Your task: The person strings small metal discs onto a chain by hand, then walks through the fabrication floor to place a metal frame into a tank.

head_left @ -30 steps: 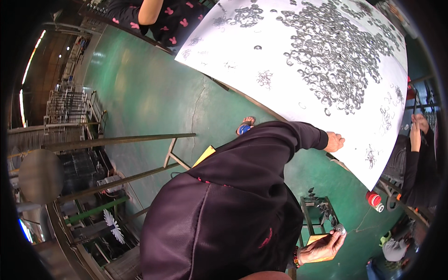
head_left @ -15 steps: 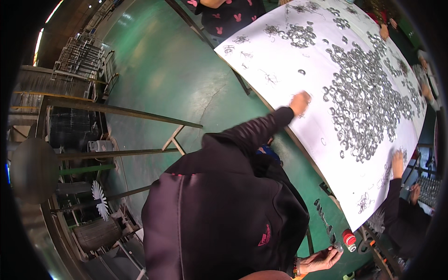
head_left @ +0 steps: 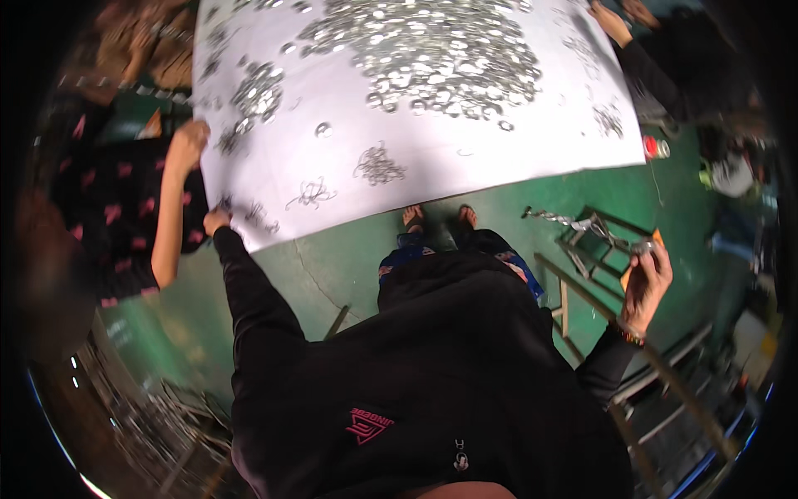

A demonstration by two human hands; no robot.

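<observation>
My right hand point(head_left: 648, 287) is out at the right, beyond the table edge, with its fingers closed round one end of a strand of shiny linked metal pieces point(head_left: 573, 222). The strand stretches leftward above the floor. At the near left corner of the white table point(head_left: 432, 179) is my left hand point(head_left: 218, 221), small in view, its fingers drawn together. What they hold, if anything, cannot be made out. Beside it lie thin wire pieces point(head_left: 259, 218). More tangled wire pieces point(head_left: 380, 165) lie along the near side, with a single round metal piece point(head_left: 323, 130) farther back.
A big heap of shiny round metal pieces point(head_left: 449, 62) covers the table's far middle. Left of it sits a smaller pile point(head_left: 259, 90). Co-workers' hands point(head_left: 188, 145) reach in from both sides. A wooden stool point(head_left: 594, 249) stands right, near a red-and-white container point(head_left: 656, 148).
The view has turned, so the table now spans the top. My left hand has gone from above the table's near side to its left corner. My right hand still holds the strand.
</observation>
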